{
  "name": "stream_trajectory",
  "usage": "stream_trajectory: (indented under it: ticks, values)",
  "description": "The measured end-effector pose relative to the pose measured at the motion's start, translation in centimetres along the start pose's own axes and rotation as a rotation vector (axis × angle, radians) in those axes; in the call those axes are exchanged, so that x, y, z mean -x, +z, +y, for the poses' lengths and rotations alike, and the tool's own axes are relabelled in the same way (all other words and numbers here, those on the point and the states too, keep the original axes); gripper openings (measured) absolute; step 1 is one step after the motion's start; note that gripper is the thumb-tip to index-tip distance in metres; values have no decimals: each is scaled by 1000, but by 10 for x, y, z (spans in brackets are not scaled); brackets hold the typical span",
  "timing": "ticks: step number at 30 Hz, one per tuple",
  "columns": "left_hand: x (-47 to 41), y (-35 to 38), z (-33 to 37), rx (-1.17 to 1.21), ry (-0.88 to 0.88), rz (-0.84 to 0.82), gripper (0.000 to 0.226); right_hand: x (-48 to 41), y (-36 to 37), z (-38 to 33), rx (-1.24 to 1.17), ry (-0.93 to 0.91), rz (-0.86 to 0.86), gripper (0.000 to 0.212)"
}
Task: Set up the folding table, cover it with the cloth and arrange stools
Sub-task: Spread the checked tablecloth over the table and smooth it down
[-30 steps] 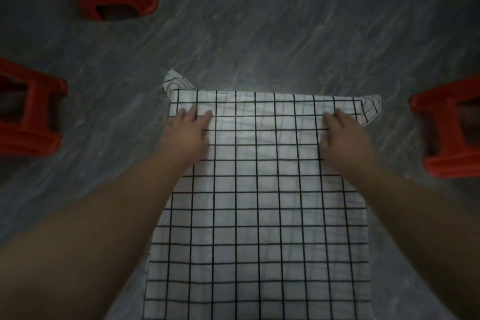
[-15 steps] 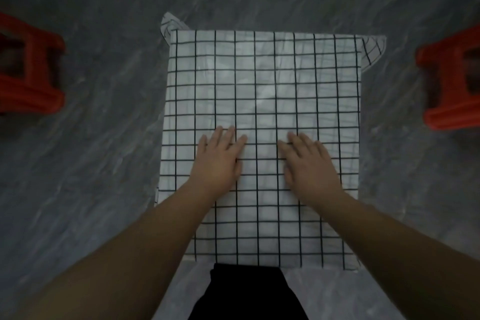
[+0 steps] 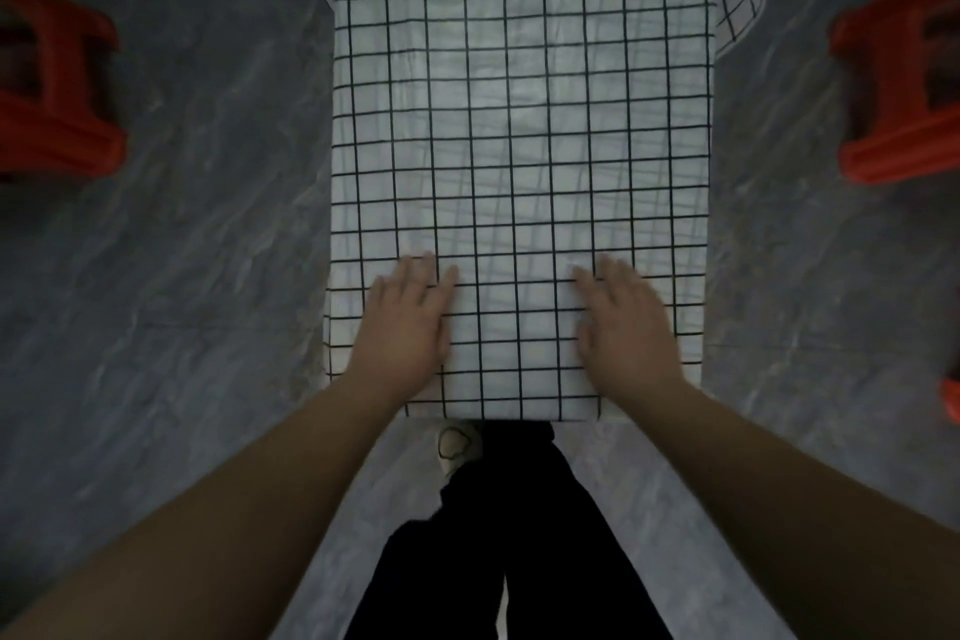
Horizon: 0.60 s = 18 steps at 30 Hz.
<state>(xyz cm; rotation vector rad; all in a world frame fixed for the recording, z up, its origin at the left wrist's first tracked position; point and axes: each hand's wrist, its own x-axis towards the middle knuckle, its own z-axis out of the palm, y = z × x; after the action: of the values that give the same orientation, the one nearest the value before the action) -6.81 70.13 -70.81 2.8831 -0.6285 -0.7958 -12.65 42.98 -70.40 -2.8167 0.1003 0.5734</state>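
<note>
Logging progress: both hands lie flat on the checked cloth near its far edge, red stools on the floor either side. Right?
No: the head view shows the left hand and right hand flat on the checked cloth near its near edge, not the far one. The left stool and right stool, both red, flank it on the floor.

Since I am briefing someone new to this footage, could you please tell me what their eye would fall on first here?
The white cloth with its black grid stands out first, spread flat in the middle of the view. The left hand and the right hand lie flat on its near end. Bright red flanks it: the left stool and the right stool, each apart from the cloth.
</note>
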Motion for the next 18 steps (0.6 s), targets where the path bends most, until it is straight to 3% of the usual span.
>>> stream_trajectory:
  ticks: [4, 7, 13, 18]
  values:
    - [11, 19, 41, 24, 52, -56, 73, 21, 29, -54, -7, -108, -76, 59]
    - [20, 34, 39, 11, 42, -74, 71, 33, 42, -54, 21, -115, -97, 59]
    - [68, 54, -5, 33, -24, -65, 70, 61, 47, -3, 81, -43, -126, 63]
    - [107, 63, -50, 34, -84, -97, 68, 80, 36, 18, 17, 135, -130, 64]
